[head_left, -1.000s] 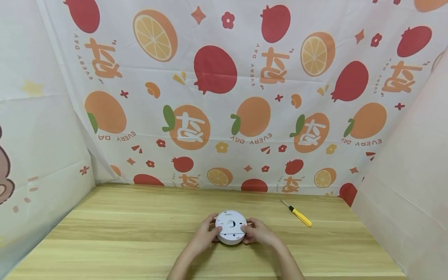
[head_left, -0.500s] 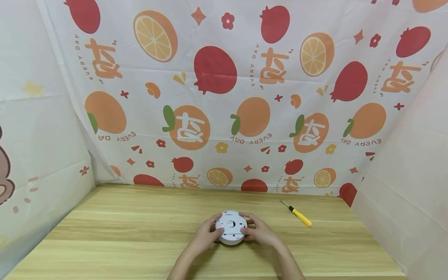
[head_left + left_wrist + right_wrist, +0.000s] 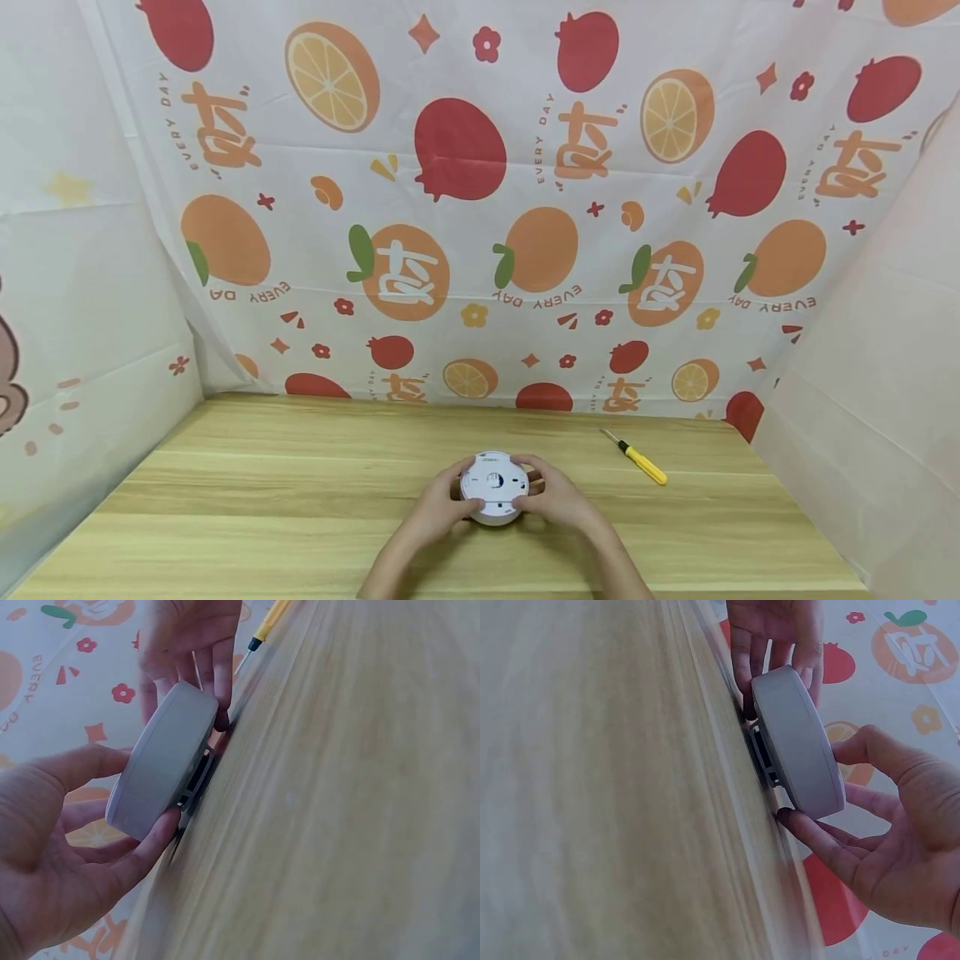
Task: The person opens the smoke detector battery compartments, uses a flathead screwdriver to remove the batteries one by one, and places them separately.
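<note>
One disc [image 3: 495,490]; bracket [image 3: 763,755], wrist views only

The disc [image 3: 495,492] lies between left hand [image 3: 441,503] and right hand [image 3: 553,493]; right of and beyond the latter, a screwdriver [image 3: 635,457] on the table [image 3: 285,500].

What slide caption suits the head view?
Left hand and right hand hold a round white device over a wooden table, a yellow-handled screwdriver lying to their right.

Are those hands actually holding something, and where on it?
Yes: a round white device. The left hand and right hand grip opposite sides of its rim, thumbs on top, some fingertips at the lower edge.
</note>
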`<move>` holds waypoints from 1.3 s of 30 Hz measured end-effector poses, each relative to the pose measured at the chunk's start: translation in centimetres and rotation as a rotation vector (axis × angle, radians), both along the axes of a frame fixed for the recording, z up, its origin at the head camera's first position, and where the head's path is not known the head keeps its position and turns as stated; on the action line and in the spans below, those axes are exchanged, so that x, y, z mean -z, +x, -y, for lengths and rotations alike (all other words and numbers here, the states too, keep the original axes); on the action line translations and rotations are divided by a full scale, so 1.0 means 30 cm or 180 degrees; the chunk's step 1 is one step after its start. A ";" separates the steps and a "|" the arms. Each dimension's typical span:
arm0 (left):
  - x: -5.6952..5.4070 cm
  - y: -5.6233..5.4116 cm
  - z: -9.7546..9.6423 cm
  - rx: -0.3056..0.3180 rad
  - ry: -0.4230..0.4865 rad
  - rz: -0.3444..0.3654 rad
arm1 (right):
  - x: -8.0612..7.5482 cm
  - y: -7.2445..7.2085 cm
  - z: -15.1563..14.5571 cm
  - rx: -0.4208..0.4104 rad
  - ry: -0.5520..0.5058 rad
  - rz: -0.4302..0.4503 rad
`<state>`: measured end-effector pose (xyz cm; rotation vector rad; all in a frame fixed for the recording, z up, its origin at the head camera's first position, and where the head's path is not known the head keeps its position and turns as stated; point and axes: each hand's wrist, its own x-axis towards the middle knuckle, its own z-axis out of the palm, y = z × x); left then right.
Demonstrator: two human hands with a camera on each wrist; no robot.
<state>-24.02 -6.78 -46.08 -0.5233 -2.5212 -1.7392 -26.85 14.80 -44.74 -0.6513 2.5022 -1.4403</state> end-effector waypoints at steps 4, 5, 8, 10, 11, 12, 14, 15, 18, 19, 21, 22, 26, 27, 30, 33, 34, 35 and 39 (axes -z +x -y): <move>0.000 -0.002 -0.002 -0.0038 0.0007 -0.0014 | -0.005 0.008 0.010 0.0029 0.0203 -0.0217; 0.000 -0.002 -0.002 -0.0048 0.0002 -0.0022 | -0.005 0.008 0.012 0.0042 0.0264 -0.0266; 0.002 -0.004 -0.003 -0.0056 -0.0011 -0.0040 | -0.008 0.011 0.019 0.0072 0.0391 -0.0349; 0.002 -0.005 -0.001 -0.0043 0.0000 -0.0032 | -0.009 0.011 0.021 0.0077 0.0439 -0.0405; 0.002 -0.006 0.001 -0.0034 0.0005 -0.0034 | -0.010 0.012 0.023 0.0074 0.0462 -0.0422; 0.002 -0.006 0.002 -0.0027 0.0002 -0.0037 | -0.012 0.012 0.024 0.0070 0.0480 -0.0435; -0.001 -0.006 0.005 -0.0007 -0.0013 -0.0045 | -0.015 0.013 0.025 0.0055 0.0512 -0.0465; -0.004 -0.006 0.006 0.0008 -0.0022 -0.0053 | -0.015 0.013 0.025 0.0039 0.0529 -0.0477; -0.010 -0.004 0.006 0.0043 -0.0071 -0.0096 | -0.017 0.012 0.025 0.0004 0.0566 -0.0488; -0.013 -0.003 0.006 0.0051 -0.0082 -0.0110 | -0.017 0.012 0.024 -0.0016 0.0563 -0.0495; -0.017 -0.002 0.004 0.0065 -0.0098 -0.0130 | -0.014 0.009 0.022 -0.0058 0.0553 -0.0519; -0.018 -0.002 0.003 0.0072 -0.0102 -0.0137 | -0.013 0.009 0.021 -0.0075 0.0546 -0.0527; -0.021 -0.001 0.001 0.0079 -0.0109 -0.0135 | -0.010 0.005 0.014 -0.0145 0.0519 -0.0564; -0.020 -0.001 0.001 0.0076 -0.0111 -0.0129 | -0.010 0.005 0.013 -0.0157 0.0518 -0.0560; -0.019 -0.001 0.000 0.0054 -0.0146 -0.0153 | -0.010 0.005 0.009 -0.0187 0.0519 -0.0573; -0.018 -0.002 -0.001 0.0042 -0.0167 -0.0187 | -0.011 0.003 0.006 -0.0208 0.0533 -0.0568; -0.018 -0.002 -0.001 0.0040 -0.0173 -0.0197 | -0.011 0.003 0.006 -0.0214 0.0534 -0.0557; -0.018 -0.002 -0.002 0.0039 -0.0171 -0.0201 | -0.012 0.003 0.006 -0.0220 0.0538 -0.0552; -0.016 -0.001 0.001 0.0028 -0.0166 -0.0196 | -0.019 0.004 0.009 -0.0257 0.0524 -0.0489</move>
